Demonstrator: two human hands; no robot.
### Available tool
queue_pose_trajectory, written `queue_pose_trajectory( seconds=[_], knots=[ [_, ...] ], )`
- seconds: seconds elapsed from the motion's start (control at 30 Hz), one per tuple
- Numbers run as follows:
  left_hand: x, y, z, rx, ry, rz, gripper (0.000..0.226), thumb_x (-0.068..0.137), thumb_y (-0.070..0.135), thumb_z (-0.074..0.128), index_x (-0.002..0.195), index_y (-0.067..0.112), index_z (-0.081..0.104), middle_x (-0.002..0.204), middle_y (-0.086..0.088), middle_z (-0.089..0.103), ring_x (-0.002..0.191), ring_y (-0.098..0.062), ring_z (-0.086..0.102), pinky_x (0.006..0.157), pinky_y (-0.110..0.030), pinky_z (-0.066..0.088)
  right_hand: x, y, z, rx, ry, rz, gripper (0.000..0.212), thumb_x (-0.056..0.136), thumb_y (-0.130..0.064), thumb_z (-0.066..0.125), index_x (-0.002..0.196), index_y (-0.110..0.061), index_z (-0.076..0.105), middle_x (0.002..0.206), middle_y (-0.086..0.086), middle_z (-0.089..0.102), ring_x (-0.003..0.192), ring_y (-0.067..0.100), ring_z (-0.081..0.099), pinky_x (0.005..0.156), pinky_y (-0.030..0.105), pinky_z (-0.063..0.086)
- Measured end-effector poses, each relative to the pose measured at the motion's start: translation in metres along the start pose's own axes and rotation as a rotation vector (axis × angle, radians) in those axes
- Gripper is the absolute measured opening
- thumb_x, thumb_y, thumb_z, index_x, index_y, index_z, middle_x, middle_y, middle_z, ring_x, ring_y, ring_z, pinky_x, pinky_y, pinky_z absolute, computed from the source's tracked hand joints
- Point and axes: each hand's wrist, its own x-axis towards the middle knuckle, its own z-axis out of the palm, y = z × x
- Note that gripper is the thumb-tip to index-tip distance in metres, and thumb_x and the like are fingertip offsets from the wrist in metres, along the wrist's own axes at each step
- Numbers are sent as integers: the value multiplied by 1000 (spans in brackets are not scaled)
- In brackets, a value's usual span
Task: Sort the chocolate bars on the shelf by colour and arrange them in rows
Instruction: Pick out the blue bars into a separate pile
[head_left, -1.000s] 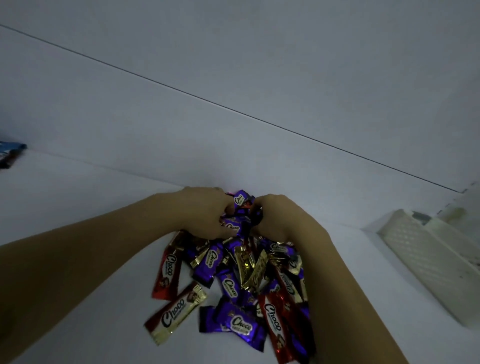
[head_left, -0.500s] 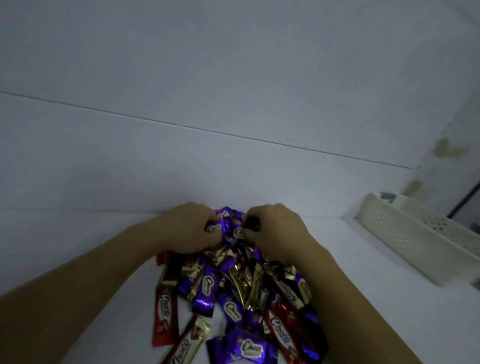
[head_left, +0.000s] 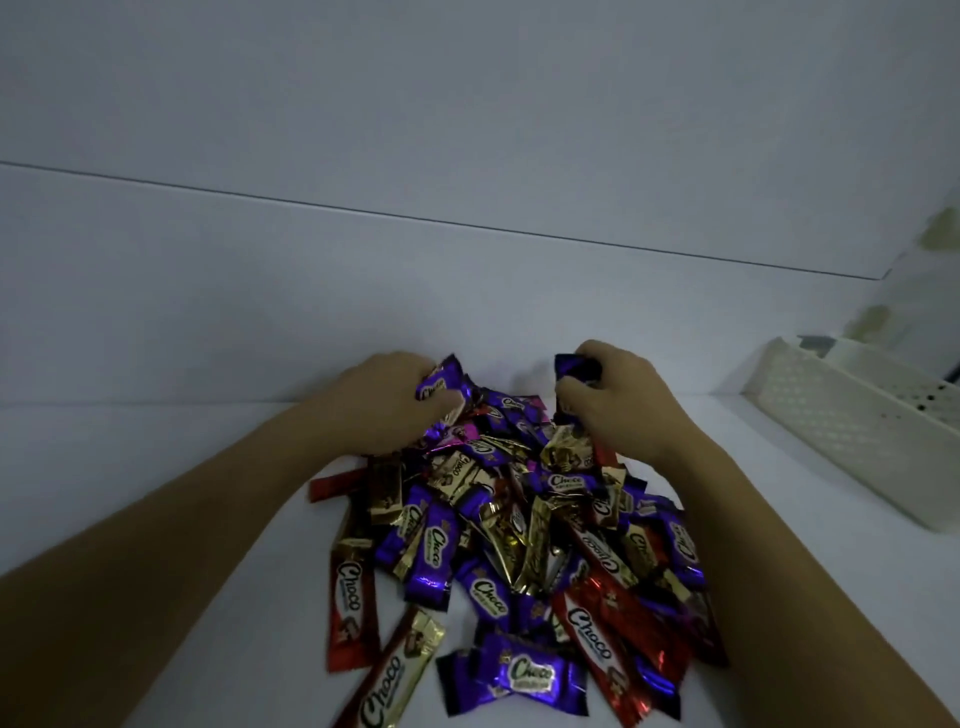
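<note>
STEP: sorting begun, purple bars picked from mixed pile (head_left: 519, 535) | HANDS: left hand (head_left: 387, 402) closed on purple bar (head_left: 441, 382); right hand (head_left: 618, 397) pinching dark purple bar (head_left: 574, 366) | NEXT: purple row to be laid on clear shelf (head_left: 156, 457).

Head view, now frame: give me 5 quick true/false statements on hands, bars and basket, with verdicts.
1. Each of the two hands holds a purple bar. True: the left hand grips a purple bar and the right hand another purple bar.
2. The bars already lie in rows by colour. False: red, purple and gold bars sit mixed in one pile.
3. A white basket stands to the right of the pile. True.
4. The wrappers read "Choco". True.
5. The hands are at the near edge of the pile. False: they are at its far edge, by the back wall.
</note>
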Motion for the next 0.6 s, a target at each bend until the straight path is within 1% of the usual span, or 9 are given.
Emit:
queue_pose_trajectory(
  seconds=[0.03, 0.1, 0.17, 0.23, 0.33, 0.4, 0.47, 0.53, 0.6],
  knots=[
    [2, 4, -2, 10, 33, 1, 38, 95, 50, 45, 69, 22, 43, 67, 2, 43, 65, -17, 44, 64, -31, 33, 1, 3, -1, -14, -17, 16, 10, 90, -22, 55, 85, -14, 52, 72, 2, 56, 62, 18, 49, 56, 31, 38],
    [5, 13, -3, 77, 80, 24, 37, 96, 51, 41, 70, 25, 37, 68, 3, 44, 66, -17, 45, 68, -33, 34, 3, 6, -3, -20, -52, 33, 11, 91, -22, 55, 91, -11, 52, 79, 5, 59, 70, 23, 55, 61, 34, 43],
    [9, 20, -2, 85, 126, 45, 35, 98, 46, 41, 72, 24, 35, 69, 2, 46, 66, -19, 46, 65, -33, 34, 3, 9, -4, 21, -42, 40, 12, 90, -22, 58, 93, -11, 52, 88, 9, 64, 78, 29, 60, 68, 41, 49],
    [17, 21, 1, 74, 155, 25, 30, 100, 39, 41, 80, 17, 38, 69, -1, 47, 64, -20, 47, 59, -33, 33, 3, 10, -3, 38, -28, 24, 13, 89, -19, 61, 90, -15, 49, 90, 9, 66, 80, 30, 62, 69, 42, 50],
    [24, 18, 10, 92, 118, -27, 23, 102, 33, 37, 92, 12, 39, 75, -5, 50, 65, -21, 48, 58, -35, 35, 2, 12, -1, 26, -22, 6, 15, 89, -14, 59, 96, -19, 47, 91, 6, 63, 74, 25, 61, 65, 37, 48],
    [26, 18, 16, 207, 85, -16, 14, 101, 27, 38, 97, 14, 40, 87, -7, 55, 70, -23, 50, 61, -35, 39, 3, 15, -1, 1, 5, -8, 14, 91, -13, 55, 103, -20, 53, 93, 1, 62, 78, 20, 61, 70, 36, 49],
    [28, 21, 20, 366, 65, 18, 7, 98, 19, 41, 103, 15, 42, 101, -6, 56, 76, -22, 51, 64, -35, 40, 6, 17, -1, -33, 17, -29, 13, 94, -17, 55, 104, -21, 61, 90, -6, 62, 81, 12, 60, 73, 31, 48],
    [30, 24, 21, 464, 8, 38, 17, 99, 23, 40, 113, 14, 45, 113, -7, 52, 89, -24, 54, 68, -35, 41, 9, 20, 2, -91, -7, -65, 10, 93, -27, 60, 101, -23, 65, 84, -13, 59, 78, 3, 56, 73, 25, 44],
    [31, 27, 23, 573, -91, 68, 35, 102, 35, 33, 129, 15, 43, 124, -9, 45, 108, -27, 51, 77, -39, 44, 11, 21, 8, -154, -72, -73, 22, 86, -40, 68, 102, -25, 66, 88, -13, 57, 80, 2, 54, 75, 25, 45]
  ],
)
